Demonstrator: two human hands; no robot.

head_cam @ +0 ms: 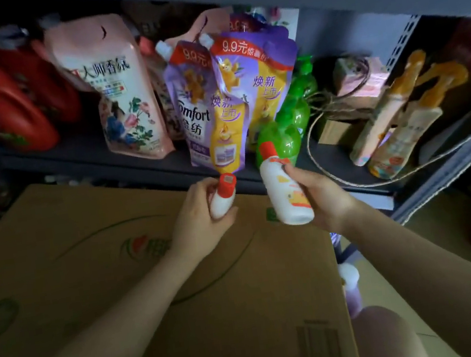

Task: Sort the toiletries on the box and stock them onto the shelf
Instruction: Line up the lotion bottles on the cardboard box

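Note:
My left hand (200,213) grips a small white bottle with an orange-red cap (222,198), held upright above the cardboard box (122,285). My right hand (318,194) grips a second, larger white bottle with an orange-red cap (284,192), tilted with its cap toward the shelf. Both bottles hover just in front of the dark shelf board (98,155). The right bottle's cap sits in front of a green bottle (279,142) on the shelf.
The shelf holds red jugs (0,105), a pink floral pouch (123,97), purple Comfort pouches (212,106), more green bottles, a pink box tied with twine (360,82) and orange-capped spray bottles (395,119). A white and purple bottle (350,286) stands right of the box.

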